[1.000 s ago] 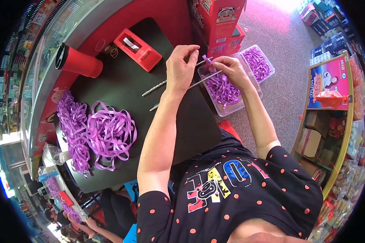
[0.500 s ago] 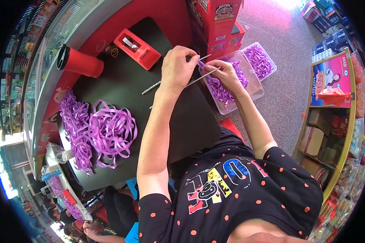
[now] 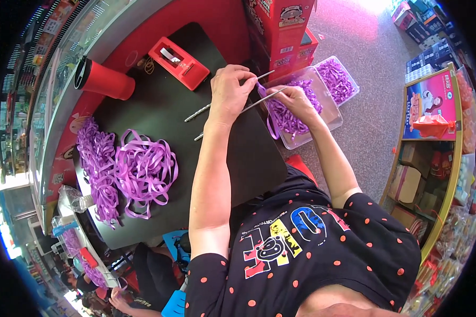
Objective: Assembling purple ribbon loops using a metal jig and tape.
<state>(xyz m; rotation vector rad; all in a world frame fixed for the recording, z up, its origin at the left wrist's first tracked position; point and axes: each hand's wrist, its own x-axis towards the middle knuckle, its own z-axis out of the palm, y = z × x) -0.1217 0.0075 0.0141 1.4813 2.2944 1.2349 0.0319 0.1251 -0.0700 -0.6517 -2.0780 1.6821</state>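
Ribbon [image 3: 261, 91] sits, in the head view, between the two hands' fingertips, by the tub [image 3: 330, 109]. The left hand [image 3: 230, 95] pinches it near the upper rod [image 3: 197, 113]; the right hand [image 3: 299, 103] bends by the lower rod's [image 3: 259, 103] end (what it grips, I cannot tell). Best, I judge: keep ribbon flat and taut, rods steady.

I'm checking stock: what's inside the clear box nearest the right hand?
The clear box holds heaped purple ribbon pieces. The right hand covers some; whatever lies beneath the top layer is hidden.
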